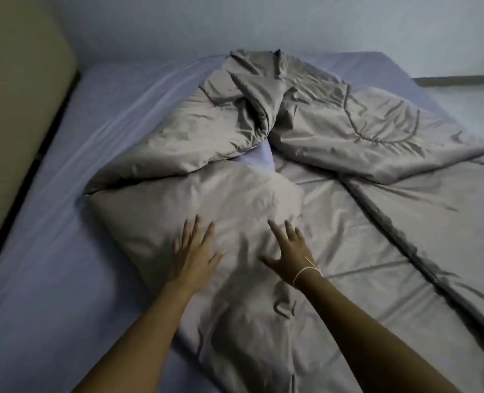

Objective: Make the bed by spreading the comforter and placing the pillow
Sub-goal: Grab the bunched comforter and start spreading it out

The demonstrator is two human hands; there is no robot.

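Two hands, one job: both reach flat toward the pillow, so the step in hand looks like taking it up.
Pillow (189, 205): grey, plump, lying on the near-left part of the bed, partly on the comforter.
Comforter (334, 143): same grey, bunched in a heap toward the far side, one layer flat under the arms; not yet spread.
Left hand (195, 251): fingers spread and straight, palm down on the pillow's near edge, gripping nothing.
Right hand (290, 251): fingers splayed, over the pillow's near-right corner; whether it touches, I cannot tell.
Advice: grip the pillow at its two near corners, lift it clear of the comforter and set it aside near the headboard (17, 114), so the cover can be drawn out flat.
Risk: dragging instead of lifting would likely pull the comforter along and wrinkle the sheet (65, 265).
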